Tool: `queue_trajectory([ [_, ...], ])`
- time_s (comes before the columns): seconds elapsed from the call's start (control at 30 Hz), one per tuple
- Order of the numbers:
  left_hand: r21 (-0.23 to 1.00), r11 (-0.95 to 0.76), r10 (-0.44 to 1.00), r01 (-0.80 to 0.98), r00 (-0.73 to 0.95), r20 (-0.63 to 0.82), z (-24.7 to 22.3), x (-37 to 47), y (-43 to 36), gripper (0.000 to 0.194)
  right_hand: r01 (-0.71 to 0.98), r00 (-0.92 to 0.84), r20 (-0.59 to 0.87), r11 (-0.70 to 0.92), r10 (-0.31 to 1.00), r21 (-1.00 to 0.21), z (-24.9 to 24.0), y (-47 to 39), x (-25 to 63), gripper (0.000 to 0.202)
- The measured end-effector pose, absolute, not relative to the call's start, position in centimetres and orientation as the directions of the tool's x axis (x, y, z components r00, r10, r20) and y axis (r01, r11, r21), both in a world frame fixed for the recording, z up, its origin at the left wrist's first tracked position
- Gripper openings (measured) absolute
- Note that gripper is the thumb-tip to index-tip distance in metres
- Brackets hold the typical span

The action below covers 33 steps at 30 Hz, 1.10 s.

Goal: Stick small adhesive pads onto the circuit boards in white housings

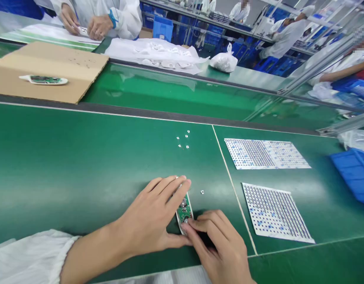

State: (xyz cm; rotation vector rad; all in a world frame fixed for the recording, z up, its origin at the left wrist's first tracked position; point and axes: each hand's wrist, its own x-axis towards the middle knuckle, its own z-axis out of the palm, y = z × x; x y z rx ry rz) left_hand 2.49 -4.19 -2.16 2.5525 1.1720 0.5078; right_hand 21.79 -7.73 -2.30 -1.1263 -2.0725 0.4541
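A narrow white casing with a green circuit board [184, 209] lies on the green table at the bottom middle. My left hand [155, 217] is laid over its upper end, fingers on the far part and thumb by the near end, gripping it. At the near end, the thumb and index finger of my right hand [219, 242] are pinched together on the board, beside a small round part; anything between the fingertips is hidden. One small white square piece [202, 192] lies just right of the board, and several more [186, 136] are scattered farther back.
Two dotted white sheets [267, 154] [278, 213] lie on the right, near a blue bin [353, 173]. Cardboard [49, 67] at the back left bears another device [47, 80]. Across a dark ledge, another person's hands [87, 25] work near white parts [161, 55].
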Motion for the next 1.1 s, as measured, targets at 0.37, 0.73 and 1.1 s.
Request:
queue_trajectory([
  [0.37, 0.418, -0.597, 0.789, 0.684, 0.594, 0.156, -2.0, 2.3, -4.1, 0.102, 0.637, -0.201, -0.320, -0.125, 0.926, -0.761, 0.2, -5.9, 21.7, 0.022],
  [0.73, 0.395, -0.613, 0.780, 0.684, 0.604, 0.165, -2.2, 2.3, -4.0, 0.104, 0.655, -0.335, -0.523, -0.205, 0.784, -0.727, 2.0, -3.2, 22.7, 0.020],
  [1.1, 0.375, -0.618, 0.778, 0.691, 0.606, 0.166, -2.1, 2.4, -3.9, 0.104, 0.808, -0.414, -0.621, -0.045, 0.666, -0.587, 2.5, 0.0, 22.6, 0.033],
])
